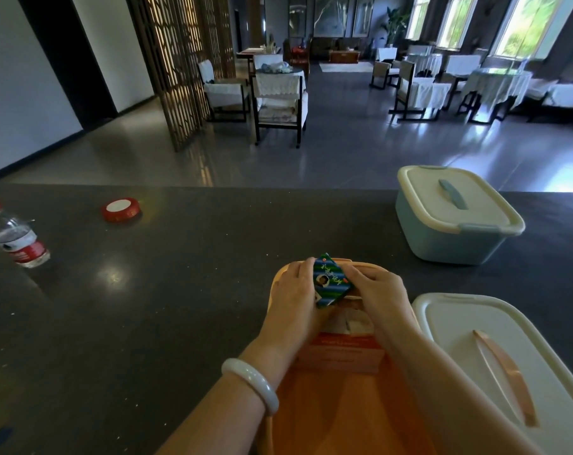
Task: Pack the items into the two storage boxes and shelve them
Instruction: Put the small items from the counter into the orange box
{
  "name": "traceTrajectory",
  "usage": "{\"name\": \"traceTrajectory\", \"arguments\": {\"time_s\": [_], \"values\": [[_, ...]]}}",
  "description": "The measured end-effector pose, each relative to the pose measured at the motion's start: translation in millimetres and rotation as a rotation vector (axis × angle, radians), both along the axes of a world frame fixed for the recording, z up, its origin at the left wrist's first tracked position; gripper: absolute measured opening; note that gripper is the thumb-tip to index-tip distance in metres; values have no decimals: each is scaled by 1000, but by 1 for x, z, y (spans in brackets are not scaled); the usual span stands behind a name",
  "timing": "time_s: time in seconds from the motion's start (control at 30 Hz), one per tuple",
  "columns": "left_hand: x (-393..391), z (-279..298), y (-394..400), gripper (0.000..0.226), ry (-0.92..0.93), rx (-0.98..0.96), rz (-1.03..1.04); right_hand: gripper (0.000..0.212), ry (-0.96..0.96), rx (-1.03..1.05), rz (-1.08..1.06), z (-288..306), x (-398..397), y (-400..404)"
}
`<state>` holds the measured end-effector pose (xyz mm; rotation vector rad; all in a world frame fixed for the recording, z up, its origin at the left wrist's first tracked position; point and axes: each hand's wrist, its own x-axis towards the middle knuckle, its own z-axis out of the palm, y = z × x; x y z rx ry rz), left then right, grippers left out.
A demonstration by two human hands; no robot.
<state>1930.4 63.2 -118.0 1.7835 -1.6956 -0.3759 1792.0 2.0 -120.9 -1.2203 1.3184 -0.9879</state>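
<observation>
Orange box [344, 405]: open, on tabletop [180, 290]
Hands: left hand [295, 290], right hand [380, 290] both clasping green packet [331, 280] over it
Blue box [449, 218]: lidded

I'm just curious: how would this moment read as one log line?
both hands hold green packet | over open orange box | blue box lidded

lid [495, 353] right of open box [344, 405]
</observation>
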Motion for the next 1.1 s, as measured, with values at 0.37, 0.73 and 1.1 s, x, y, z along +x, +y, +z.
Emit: {"name": "traceTrajectory", "arguments": {"time_s": [0.37,0.73,1.1], "values": [[0,2,-2,96,7,43,-48,21,102,-153,96,0,-5,4],[33,15,12,111,-97,248,-363,13,168,-91,169,8,-19,-8],[42,2,9,103,-243,227,-359,12,338,-80,245,-4,-11,-12]]}}
